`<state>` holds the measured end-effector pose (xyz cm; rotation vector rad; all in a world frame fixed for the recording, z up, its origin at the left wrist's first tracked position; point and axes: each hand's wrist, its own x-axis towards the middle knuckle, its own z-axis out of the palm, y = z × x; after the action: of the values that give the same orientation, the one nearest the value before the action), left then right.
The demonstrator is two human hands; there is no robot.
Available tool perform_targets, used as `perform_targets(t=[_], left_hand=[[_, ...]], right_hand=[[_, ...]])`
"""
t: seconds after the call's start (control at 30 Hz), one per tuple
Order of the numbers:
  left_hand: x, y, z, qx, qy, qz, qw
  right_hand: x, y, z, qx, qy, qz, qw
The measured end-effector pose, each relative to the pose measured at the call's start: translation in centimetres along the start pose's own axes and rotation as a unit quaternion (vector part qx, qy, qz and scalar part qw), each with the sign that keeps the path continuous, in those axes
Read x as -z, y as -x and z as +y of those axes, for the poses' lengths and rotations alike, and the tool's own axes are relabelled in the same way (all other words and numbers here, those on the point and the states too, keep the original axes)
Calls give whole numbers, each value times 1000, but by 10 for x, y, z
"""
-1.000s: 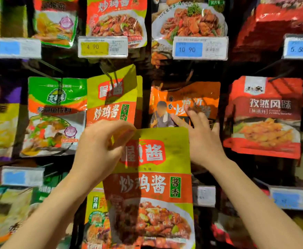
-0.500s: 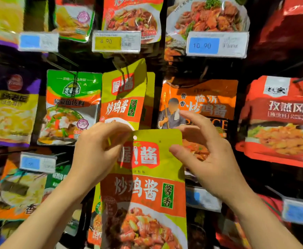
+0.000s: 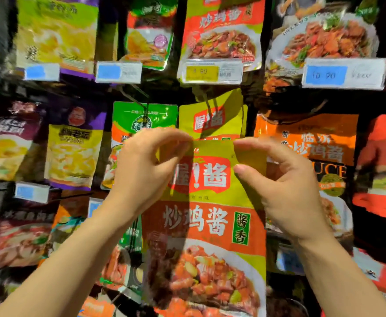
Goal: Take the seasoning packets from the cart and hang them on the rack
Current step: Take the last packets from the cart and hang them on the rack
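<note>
Held packet (image 3: 206, 216) reads 炒鸡酱; blue tag (image 3: 343, 74) 10.90.

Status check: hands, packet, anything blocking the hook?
Left hand and right hand pinch top corners of the yellow packet. Packet not yet hung, held just below the matching hung packet. Hook tip not discernible.

Two bare hands are up: a left hand (image 3: 146, 170) and a right hand (image 3: 285, 186). One yellow-and-orange seasoning packet (image 3: 206, 225) is held. Three matching yellow-and-orange packets hang behind (image 3: 212, 120), perhaps more, the blur hides it. Six white price tags with blue patches (image 3: 344, 74) show, and one white tag with a yellow patch (image 3: 210, 73).
</note>
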<state>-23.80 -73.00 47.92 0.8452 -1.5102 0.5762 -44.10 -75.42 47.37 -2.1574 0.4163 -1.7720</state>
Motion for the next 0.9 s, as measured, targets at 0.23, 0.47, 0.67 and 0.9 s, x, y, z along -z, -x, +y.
perform_targets(t=[0.23, 0.47, 0.67, 0.9], left_hand=[[11, -5, -60, 14, -4, -22, 1000], [-6, -25, -85, 116, 130, -63, 983], [-25, -57, -86, 94, 90, -42, 991], [-48, -56, -103, 63, 69, -45, 995]], right_hand=[[-43, -59, -13, -15, 120, 127, 984], [-53, -92, 1, -61, 153, 213, 963], [-40, -112, 19, -93, 160, 267, 946], [-40, -124, 45, -127, 204, 253, 937]])
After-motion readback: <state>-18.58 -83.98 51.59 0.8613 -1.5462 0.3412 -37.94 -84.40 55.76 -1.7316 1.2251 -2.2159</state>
